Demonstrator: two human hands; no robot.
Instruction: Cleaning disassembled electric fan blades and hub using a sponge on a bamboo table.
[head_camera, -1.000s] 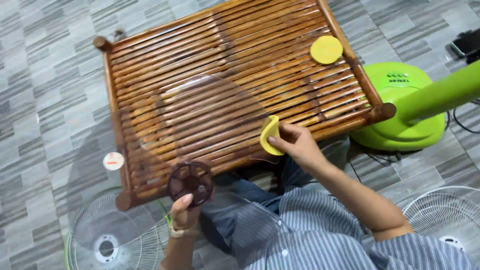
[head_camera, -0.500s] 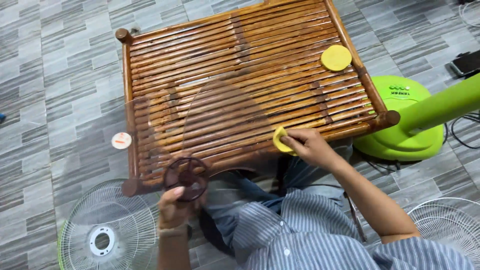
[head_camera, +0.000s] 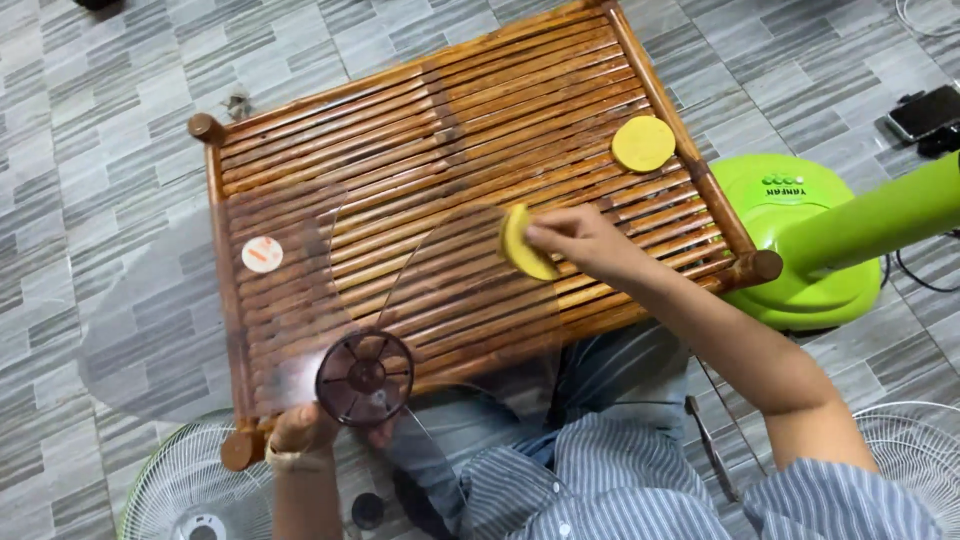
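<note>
Our left hand (head_camera: 305, 430) grips the clear fan blade (head_camera: 300, 300) at its dark hub (head_camera: 366, 377), near the slatted table's (head_camera: 450, 110) front-left corner; our right hand (head_camera: 580, 240) pinches a yellow sponge (head_camera: 520, 243) against it. Light, slippery, probably brittle: hold the hub.

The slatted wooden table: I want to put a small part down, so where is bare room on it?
The far half of the slatted table is bare, from the far-left corner post to the flat yellow disc. The near half is crowded: the clear fan blade, held at its dark hub by the left hand, and the right hand pressing a yellow sponge.
</note>
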